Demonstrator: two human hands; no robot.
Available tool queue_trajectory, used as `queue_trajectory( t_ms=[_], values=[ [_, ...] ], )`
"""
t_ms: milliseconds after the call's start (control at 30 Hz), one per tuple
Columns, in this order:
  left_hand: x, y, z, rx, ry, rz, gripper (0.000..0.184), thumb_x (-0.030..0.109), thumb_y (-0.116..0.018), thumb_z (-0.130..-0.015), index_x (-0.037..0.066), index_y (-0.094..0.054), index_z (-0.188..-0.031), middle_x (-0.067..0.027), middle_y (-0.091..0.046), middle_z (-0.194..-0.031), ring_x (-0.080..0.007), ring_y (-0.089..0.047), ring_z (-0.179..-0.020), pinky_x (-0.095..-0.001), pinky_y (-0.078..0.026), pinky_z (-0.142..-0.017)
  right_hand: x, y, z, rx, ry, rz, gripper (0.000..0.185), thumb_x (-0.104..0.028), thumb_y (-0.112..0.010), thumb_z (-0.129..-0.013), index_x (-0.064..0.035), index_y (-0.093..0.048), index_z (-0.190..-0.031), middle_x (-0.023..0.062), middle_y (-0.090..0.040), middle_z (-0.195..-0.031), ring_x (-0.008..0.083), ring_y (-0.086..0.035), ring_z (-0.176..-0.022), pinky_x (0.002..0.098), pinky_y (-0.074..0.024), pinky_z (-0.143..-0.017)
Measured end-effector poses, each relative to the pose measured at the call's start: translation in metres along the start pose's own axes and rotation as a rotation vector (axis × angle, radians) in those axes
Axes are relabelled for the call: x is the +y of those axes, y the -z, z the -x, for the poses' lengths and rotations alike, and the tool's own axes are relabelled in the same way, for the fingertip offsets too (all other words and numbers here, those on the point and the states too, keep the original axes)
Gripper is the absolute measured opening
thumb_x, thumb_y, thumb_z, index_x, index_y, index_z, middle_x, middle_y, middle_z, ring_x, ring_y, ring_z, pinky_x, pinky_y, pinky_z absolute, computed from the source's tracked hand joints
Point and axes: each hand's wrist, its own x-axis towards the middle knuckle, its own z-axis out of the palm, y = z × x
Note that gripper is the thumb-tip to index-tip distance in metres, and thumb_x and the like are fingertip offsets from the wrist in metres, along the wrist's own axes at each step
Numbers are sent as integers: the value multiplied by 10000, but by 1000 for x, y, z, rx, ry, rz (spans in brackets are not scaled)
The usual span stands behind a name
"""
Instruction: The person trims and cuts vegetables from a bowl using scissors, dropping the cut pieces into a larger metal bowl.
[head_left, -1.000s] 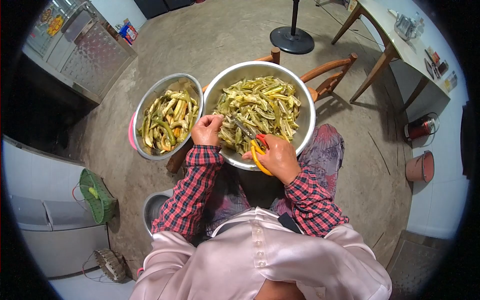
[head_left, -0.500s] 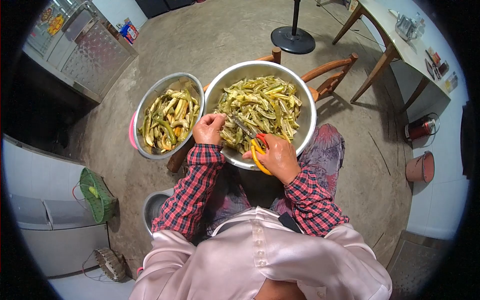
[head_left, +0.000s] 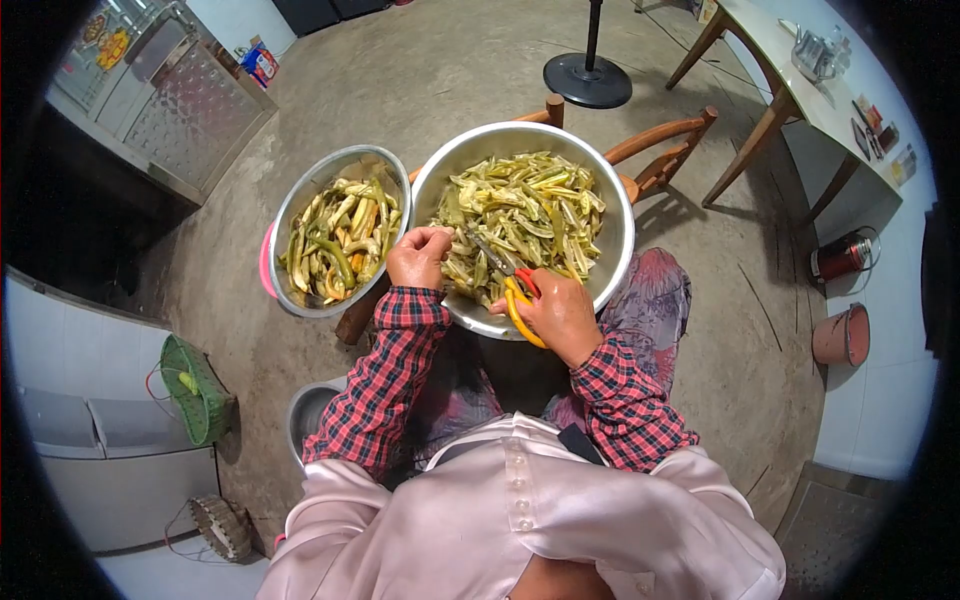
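Note:
My right hand (head_left: 562, 318) grips scissors (head_left: 516, 290) with red and yellow handles. Their dark blades point up and left over a large steel basin (head_left: 622, 230), close to my left fingertips. At that basin's left rim, my left hand (head_left: 418, 260) is closed in a pinch on a pepper; most of it is hidden by the fingers. Cut yellow-green pepper strips (head_left: 540, 205) heap inside the large basin. A smaller metal basin (head_left: 283, 215) beside it, to the left, holds long whole peppers (head_left: 345, 235), green, pale yellow and some orange.
A wooden chair (head_left: 665, 140) stands behind the large basin. Further off are a black round stand base (head_left: 588, 82) and a table (head_left: 770, 50) at right. A pink bucket (head_left: 842, 335) is by the right wall, a green basket (head_left: 198, 395) at left. Another metal basin (head_left: 310, 415) sits near my left elbow.
Both hands stay almost in place, with the scissors still by my left fingertips. The pepper strips on top of the heap in the large basin lie slightly differently.

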Motion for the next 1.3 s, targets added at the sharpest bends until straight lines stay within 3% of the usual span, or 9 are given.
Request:
queue_trajectory(
  t_ms=[67, 567, 767, 967, 1233, 1300],
  values=[
    [0, 0, 0, 0, 2, 5, 139, 121, -708, -821, -14, -676, -824, -23, -622, -681, -91, -521, -596, -231, -412, -571, 2, -4, 0, 79, 56, -62, 534, -484, -796, -675, -13, -689, -904, 207, -639, -693, 376, -646, -671, 441, -512, -612],
    [2, 1, 4, -46, -11, -5, 131, 107, -703, -826, -20, -668, -823, -19, -615, -687, -83, -513, -603, -227, -417, -582, 6, -2, 0, 76, 6, -8, 527, -426, -798, -702, 14, -662, -956, 199, -642, -760, 380, -632, -721, 435, -496, -638],
    [4, -1, 5, -51, -7, -9, 131, 106, -708, -821, -18, -668, -822, -18, -614, -678, -80, -512, -596, -221, -411, -566, 7, -3, -1, 103, 43, 10, 550, -462, -797, -681, 28, -675, -899, 211, -632, -684, 385, -637, -664, 435, -512, -610],
    [1, 0, 3, -52, 21, 11, 128, 116, -714, -814, -5, -673, -809, -18, -623, -683, -76, -511, -583, -215, -392, -546, 12, -3, -1, 75, 29, 0, 504, -452, -792, -697, 18, -621, -755, 200, -561, -612, 395, -580, -592, 433, -457, -548],
    [2, 30, -7, -12, -13, 38, 131, 134, -722, -817, 10, -681, -824, -13, -631, -695, -71, -519, -579, -194, -381, -531, 16, 11, -7, 102, -27, -62, 440, -379, -746, -777, 24, -609, -668, 210, -560, -584, 379, -564, -528, 421, -436, -506],
    [2, 49, -10, -29, -27, -6, 125, 112, -698, -829, -13, -689, -839, -11, -638, -706, -78, -538, -610, -213, -428, -584, 15, 15, -8, 72, -61, -31, 433, -368, -737, -787, 23, -610, -652, 208, -562, -581, 377, -564, -522, 419, -433, -503]
  ],
)
